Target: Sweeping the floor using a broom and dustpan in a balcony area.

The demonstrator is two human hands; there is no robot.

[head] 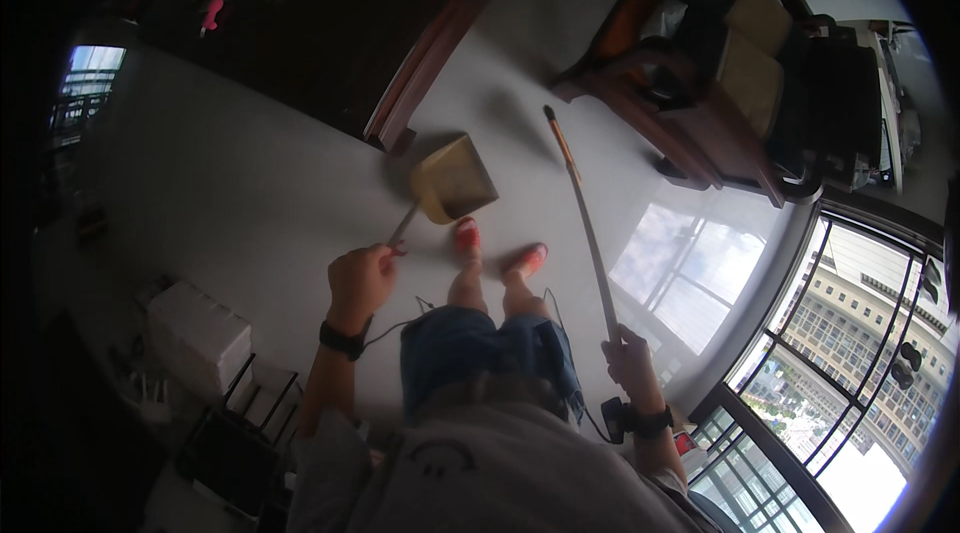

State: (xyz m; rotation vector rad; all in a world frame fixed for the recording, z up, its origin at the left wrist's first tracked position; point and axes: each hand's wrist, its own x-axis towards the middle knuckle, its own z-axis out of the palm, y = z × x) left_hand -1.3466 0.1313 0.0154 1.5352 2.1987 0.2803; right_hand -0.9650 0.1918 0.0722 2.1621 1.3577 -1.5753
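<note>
My left hand [361, 284] grips the handle of a yellowish long-handled dustpan [456, 180]. The pan is low over the pale floor, just ahead of my red shoes; whether it touches the floor I cannot tell. A long thin pole [591, 240] is held near its close end by my right hand [631, 362]. It slants forward, its far end orange with a dark tip. No bristles show on it, so its exact kind stays unclear. Both wrists wear black bands, with cables running near them.
A dark wooden table [382, 120] with small items on top stands ahead to the left. Ahead to the right is a wooden armchair [645, 98] with cushions. A white box [199, 334] lies at left, and a barred window [817, 338] is at right.
</note>
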